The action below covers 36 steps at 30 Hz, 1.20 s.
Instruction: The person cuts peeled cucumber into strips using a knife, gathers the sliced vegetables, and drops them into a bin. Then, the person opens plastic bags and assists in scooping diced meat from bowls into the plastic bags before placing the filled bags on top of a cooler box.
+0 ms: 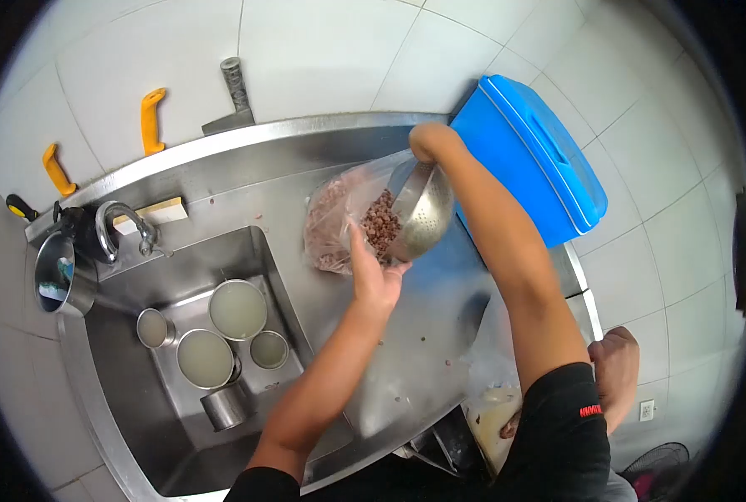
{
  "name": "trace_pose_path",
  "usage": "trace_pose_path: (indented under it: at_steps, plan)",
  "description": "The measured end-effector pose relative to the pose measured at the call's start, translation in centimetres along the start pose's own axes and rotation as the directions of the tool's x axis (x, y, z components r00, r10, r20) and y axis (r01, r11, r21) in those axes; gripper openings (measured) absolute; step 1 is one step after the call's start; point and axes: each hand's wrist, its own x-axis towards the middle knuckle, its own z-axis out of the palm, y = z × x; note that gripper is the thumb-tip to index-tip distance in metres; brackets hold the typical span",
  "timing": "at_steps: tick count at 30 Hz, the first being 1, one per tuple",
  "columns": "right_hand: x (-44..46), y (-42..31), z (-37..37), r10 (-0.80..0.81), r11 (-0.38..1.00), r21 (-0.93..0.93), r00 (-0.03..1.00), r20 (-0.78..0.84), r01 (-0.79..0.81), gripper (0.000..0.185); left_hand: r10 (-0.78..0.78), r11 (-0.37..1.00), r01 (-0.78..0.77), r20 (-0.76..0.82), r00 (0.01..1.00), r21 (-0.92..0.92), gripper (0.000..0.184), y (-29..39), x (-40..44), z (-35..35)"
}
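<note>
My right hand (433,144) is closed on the upper rim of a perforated metal colander (427,219), which is tilted on its side toward a clear plastic bag (329,222). Small reddish-brown pieces (380,224), like beans or nuts, lie at the bag's mouth by the colander's lip. More reddish contents show through the bag, which rests on the steel counter. My left hand (377,280) wraps the near side of the bag's mouth, thumb up, its fingers partly hidden beneath the colander's lower edge.
A blue cooler box (528,159) stands right of the colander. On the left is a sink (264,251) with several metal containers, some holding cloudy liquid, and a faucet (126,222). Knives and a cleaver (234,96) line the wall. Another person's hand (615,360) is at the right.
</note>
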Motion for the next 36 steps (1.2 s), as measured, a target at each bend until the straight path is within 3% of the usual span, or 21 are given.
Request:
trace_pose_path:
  at_steps: [2,6,8,9,10,12,14,15,19,21,24,25,27,28,29,31,32,33,34,35,36]
  plan:
    - [-1.3,0.4,0.7,-0.028,1.0,0.011,0.995,-0.1,0.029,0.026,0.007,0.999,-0.01,0.058,0.998,0.048,0.088,-0.4,-0.5,-0.2]
    - [-2.0,1.7,3.4,0.056,0.997,0.058,0.994,-0.091,-0.051,0.026,0.056,0.995,-0.058,0.026,0.998,0.082,0.089,-0.9,-0.8,-1.2]
    - [-1.0,2.1,2.6,0.089,0.996,-0.014,0.988,0.124,-0.088,0.027,-0.01,1.0,0.009,0.043,0.999,0.027,0.088,-0.3,-0.3,-1.0]
    - [-1.3,1.8,2.5,0.051,0.998,-0.038,0.998,0.033,-0.05,0.029,-0.003,1.0,0.003,0.042,0.999,0.019,0.088,-0.2,-0.2,-0.9]
    - [-1.8,1.7,2.9,0.052,0.998,-0.035,0.998,0.041,-0.051,0.029,0.018,0.999,-0.021,0.063,0.998,0.039,0.088,-0.5,-0.5,-1.0]
    - [-5.1,0.5,0.5,0.086,0.995,0.061,0.99,-0.109,-0.079,0.031,0.028,0.997,-0.035,0.095,0.995,0.072,0.087,-0.6,-0.3,-0.9]
    - [-4.8,1.4,1.2,0.09,0.996,0.031,0.995,-0.036,-0.089,0.031,0.072,0.994,-0.078,0.083,0.994,0.077,0.087,-0.5,-0.2,-1.8]
    - [-4.8,1.7,1.9,0.097,0.995,0.014,0.995,0.033,-0.097,0.03,0.011,0.999,-0.011,0.011,1.0,0.047,0.084,-0.2,0.5,-2.2]
    - [-6.5,1.6,1.4,0.231,0.972,0.03,0.973,0.023,-0.232,0.027,-0.044,0.994,0.037,0.066,0.997,0.103,0.08,-0.3,0.3,-2.5]
    - [-9.4,0.6,-0.6,0.379,0.91,0.243,0.91,-0.166,-0.335,0.026,-0.03,0.998,0.024,0.122,0.992,0.054,0.077,0.2,0.4,-2.4]
    - [-9.8,1.3,0.3,0.264,0.96,0.106,0.964,-0.036,-0.259,0.025,-0.029,0.997,0.022,0.08,0.996,0.08,0.075,0.5,-0.1,-2.7]
    - [-10.1,1.4,0.4,0.346,0.926,0.202,0.93,-0.127,-0.317,0.023,-0.08,0.996,0.073,0.198,0.977,0.043,0.075,0.5,-0.3,-2.9]
    - [-10.4,1.6,0.2,0.354,0.928,0.184,0.921,-0.162,-0.324,0.025,-0.021,0.999,0.014,0.221,0.975,0.032,0.075,0.2,0.4,-2.9]
    - [-11.2,1.6,1.1,0.37,0.92,0.2,0.914,-0.168,-0.336,0.026,0.018,0.998,-0.031,0.222,0.975,0.058,0.075,0.0,0.2,-3.6]
    - [-11.3,2.2,1.4,0.344,0.936,0.11,0.935,-0.086,-0.335,0.026,-0.106,0.992,0.119,0.213,0.971,-0.049,0.074,0.2,-0.1,-3.5]
    - [-13.9,2.3,1.0,0.46,0.884,0.2,0.863,-0.21,-0.422,0.027,-0.045,0.999,0.041,0.167,0.985,0.026,0.075,0.6,0.0,-2.9]
    - [-15.7,3.2,1.1,0.473,0.859,0.305,0.864,-0.172,-0.41,0.024,-0.018,0.995,0.007,0.109,0.994,0.104,0.076,0.6,-0.4,-3.3]
    - [-16.8,4.9,2.7,0.479,0.825,0.379,0.875,-0.071,-0.42,0.024,-0.046,0.997,0.044,0.026,0.999,0.067,0.079,0.9,-0.5,-3.2]
    - [-18.2,6.8,4.9,0.453,0.834,0.391,0.888,-0.08,-0.39,0.025,-0.055,0.996,0.053,0.026,0.998,0.072,0.079,1.4,-0.4,-4.1]
    - [-19.6,8.8,7.2,0.427,0.842,0.402,0.9,-0.088,-0.36,0.026,-0.066,0.991,0.046,0.162,0.984,0.127,0.085,1.8,0.1,-5.4]
    - [-22.1,10.0,10.0,0.368,0.896,0.335,0.909,-0.194,-0.291,0.027,-0.094,0.985,0.042,0.308,0.947,0.169,0.092,1.9,0.5,-5.9]
